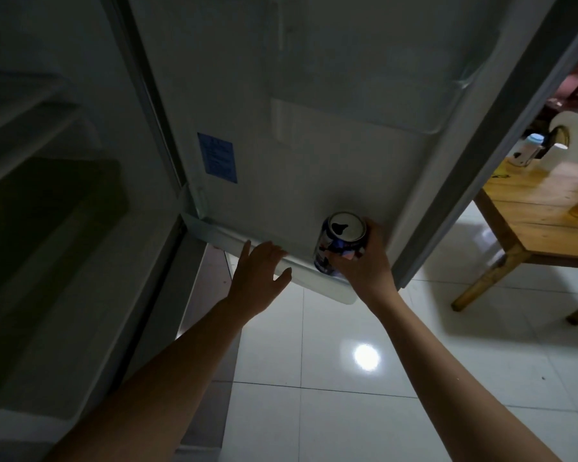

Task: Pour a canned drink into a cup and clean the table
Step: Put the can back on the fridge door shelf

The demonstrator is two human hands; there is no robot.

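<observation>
- Gripping one drink can (342, 243) at the open fridge door's (331, 128) lowest door shelf (301, 266), the right hand (361, 261) has its fingers curled round the can's body.
- The left hand (259, 270) is spread, fingers straight, resting on the shelf rim.
- Risk: the can's mouth looks open, so tilting could spill drink on the floor.
- Far right: one wooden worktop (541, 211), one paper roll (576, 136).

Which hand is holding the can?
The right hand holds the can, its fingers curled round it at the fridge door's bottom shelf. The left hand is flat and open, holding nothing.
</observation>
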